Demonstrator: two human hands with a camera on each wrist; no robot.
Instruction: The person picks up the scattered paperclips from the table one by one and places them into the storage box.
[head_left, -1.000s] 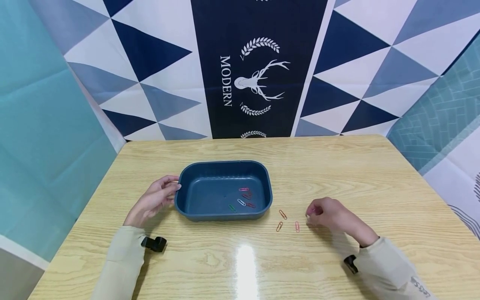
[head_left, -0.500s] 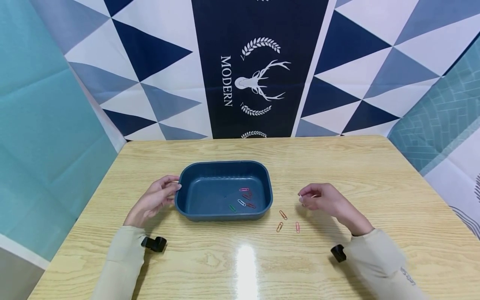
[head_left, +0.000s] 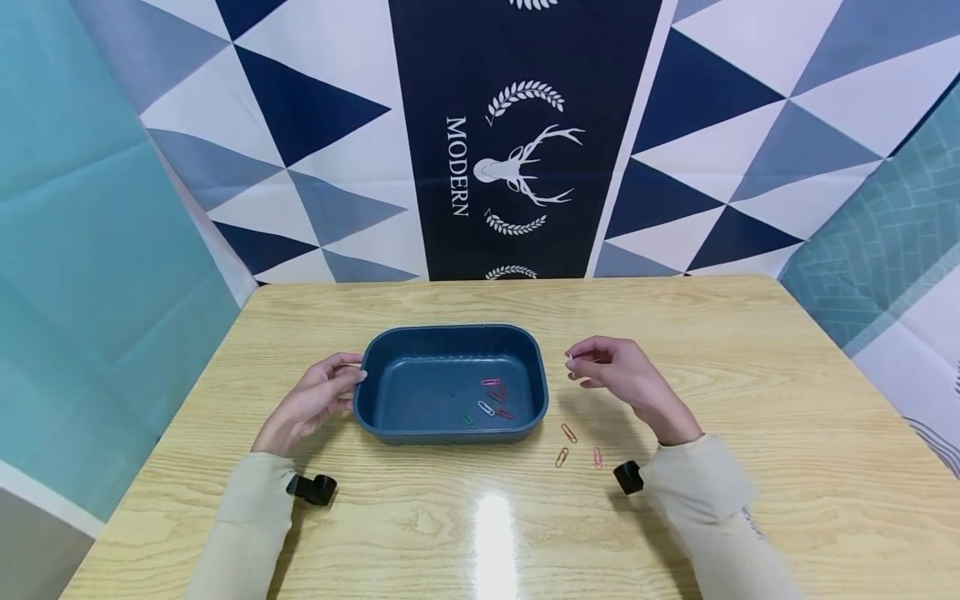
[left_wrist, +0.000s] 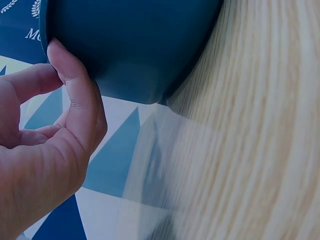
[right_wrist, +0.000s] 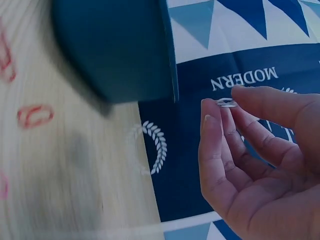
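A dark blue plastic bin (head_left: 420, 383) sits on the wooden table, with several paper clips inside, among them a green clip (head_left: 467, 420), a white clip (head_left: 486, 408) and a pink clip (head_left: 491, 382). My left hand (head_left: 318, 396) holds the bin's left rim; the left wrist view shows thumb and finger meeting at that edge (left_wrist: 44, 30). Between thumb and fingertips, my right hand (head_left: 618, 371) pinches a white paper clip (right_wrist: 226, 103), raised just to the right of the bin. In the right wrist view the bin's wall (right_wrist: 115, 50) appears beside the fingertips.
Two orange-red paper clips (head_left: 569, 433) and a pink paper clip (head_left: 597, 457) lie on the table (head_left: 405, 517) near the bin's front right corner, below my right hand. Patterned cloth (head_left: 510, 167) hangs behind the far table edge.
My right hand has lifted from the table by the loose clips and moved left and away from me toward the bin, carrying the white clip. The left hand stays on the rim.
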